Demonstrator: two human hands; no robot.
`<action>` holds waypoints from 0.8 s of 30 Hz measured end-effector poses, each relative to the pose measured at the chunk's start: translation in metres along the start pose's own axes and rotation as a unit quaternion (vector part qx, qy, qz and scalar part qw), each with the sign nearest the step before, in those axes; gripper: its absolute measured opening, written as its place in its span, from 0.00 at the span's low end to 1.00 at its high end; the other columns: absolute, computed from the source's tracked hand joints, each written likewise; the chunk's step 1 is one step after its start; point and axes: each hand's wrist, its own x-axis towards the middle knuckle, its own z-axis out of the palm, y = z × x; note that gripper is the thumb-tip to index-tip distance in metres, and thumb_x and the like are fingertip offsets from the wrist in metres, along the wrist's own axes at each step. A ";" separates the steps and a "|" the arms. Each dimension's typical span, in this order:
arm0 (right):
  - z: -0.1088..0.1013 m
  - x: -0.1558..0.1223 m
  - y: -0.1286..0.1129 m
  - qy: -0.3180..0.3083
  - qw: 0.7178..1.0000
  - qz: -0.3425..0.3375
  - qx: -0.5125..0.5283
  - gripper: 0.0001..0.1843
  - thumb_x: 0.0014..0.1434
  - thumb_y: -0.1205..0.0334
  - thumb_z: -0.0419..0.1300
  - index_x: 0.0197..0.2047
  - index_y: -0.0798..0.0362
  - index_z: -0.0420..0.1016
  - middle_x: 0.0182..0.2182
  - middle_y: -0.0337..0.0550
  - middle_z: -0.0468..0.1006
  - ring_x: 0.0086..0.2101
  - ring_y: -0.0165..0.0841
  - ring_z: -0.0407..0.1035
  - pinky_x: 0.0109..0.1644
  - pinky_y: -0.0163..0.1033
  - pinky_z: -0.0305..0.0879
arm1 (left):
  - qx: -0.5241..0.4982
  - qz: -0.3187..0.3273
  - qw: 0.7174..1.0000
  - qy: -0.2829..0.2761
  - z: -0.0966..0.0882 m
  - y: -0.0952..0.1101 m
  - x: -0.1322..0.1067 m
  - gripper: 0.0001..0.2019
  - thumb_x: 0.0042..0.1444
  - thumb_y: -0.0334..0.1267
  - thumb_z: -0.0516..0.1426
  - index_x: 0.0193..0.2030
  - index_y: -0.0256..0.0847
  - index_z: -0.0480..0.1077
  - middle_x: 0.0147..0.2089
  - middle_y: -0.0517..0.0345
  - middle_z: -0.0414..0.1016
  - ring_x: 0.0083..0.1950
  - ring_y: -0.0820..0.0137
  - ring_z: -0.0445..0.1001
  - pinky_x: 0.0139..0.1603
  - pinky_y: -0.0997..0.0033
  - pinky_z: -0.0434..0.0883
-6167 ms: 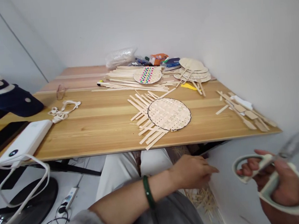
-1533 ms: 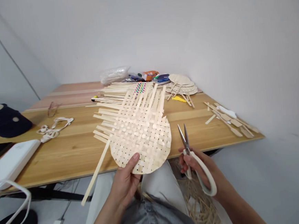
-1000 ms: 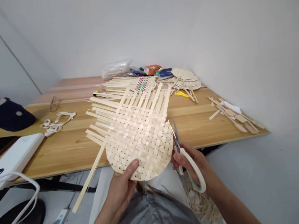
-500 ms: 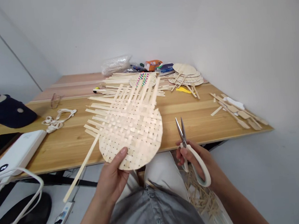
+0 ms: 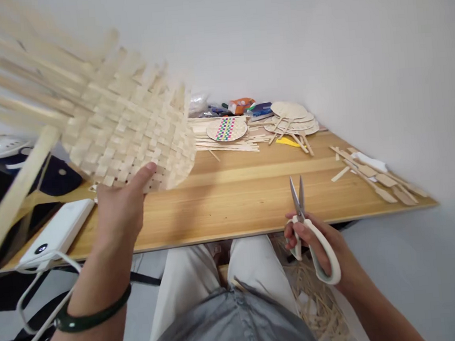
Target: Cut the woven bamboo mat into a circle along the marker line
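Observation:
My left hand point(image 5: 126, 207) grips the rounded lower edge of a pale woven fan panel point(image 5: 129, 125), thumb on its front face. The panel is raised and tilted at the left. Long uncut strips stick out from its upper left side, blurred by motion, and short stubs line its top edge. My right hand point(image 5: 315, 242) is wrapped around the white handles of a pair of scissors point(image 5: 300, 207) at the table's front edge. The blades point up and stand slightly apart, with nothing between them.
On the wooden table point(image 5: 234, 207), a fan panel with coloured weave point(image 5: 227, 130) lies on loose strips. Finished fans point(image 5: 290, 115) are stacked behind, and flat wooden handles point(image 5: 381, 179) lie right. A white power bank point(image 5: 57, 231) sits left. Below, a bin holds strip offcuts point(image 5: 321, 310).
My left hand has swung the woven panel up and to the left, tilting its strips leftward. The view has shifted a little; the scissors stay in my right hand, blades still parted.

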 end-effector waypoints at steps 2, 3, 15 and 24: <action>0.001 0.000 0.000 -0.001 1.000 -0.001 -0.003 0.30 0.54 0.35 0.64 0.45 0.53 0.73 0.29 0.42 0.75 0.26 0.33 0.70 0.29 0.39 0.66 | 0.142 0.080 0.987 -0.015 -0.002 -0.007 0.019 0.18 0.52 0.41 0.67 0.48 0.37 0.77 0.56 0.56 0.81 0.59 0.56 0.76 0.64 0.55 0.72; 0.001 0.000 0.001 -0.003 1.000 -0.003 -0.004 0.29 0.55 0.35 0.64 0.45 0.54 0.73 0.29 0.42 0.75 0.26 0.33 0.70 0.29 0.39 0.66 | 0.204 0.114 0.972 -0.028 -0.002 -0.012 0.027 0.17 0.53 0.42 0.65 0.48 0.36 0.77 0.55 0.52 0.81 0.57 0.55 0.78 0.61 0.54 0.74; -0.010 0.002 0.017 0.003 1.000 0.011 -0.013 0.29 0.54 0.36 0.64 0.45 0.54 0.74 0.29 0.43 0.76 0.25 0.34 0.71 0.28 0.39 0.67 | 0.422 0.285 0.820 -0.261 0.018 -0.074 0.017 0.30 0.49 0.21 0.50 0.57 0.43 0.77 0.62 0.53 0.76 0.67 0.58 0.69 0.74 0.48 0.52; -0.025 -0.002 0.013 0.031 0.998 0.028 -0.041 0.32 0.51 0.34 0.66 0.44 0.54 0.75 0.28 0.44 0.77 0.25 0.35 0.72 0.27 0.39 0.67 | 0.475 0.269 0.734 -0.404 0.011 -0.090 -0.007 0.28 0.56 0.22 0.47 0.61 0.37 0.73 0.63 0.43 0.74 0.68 0.55 0.68 0.73 0.47 0.53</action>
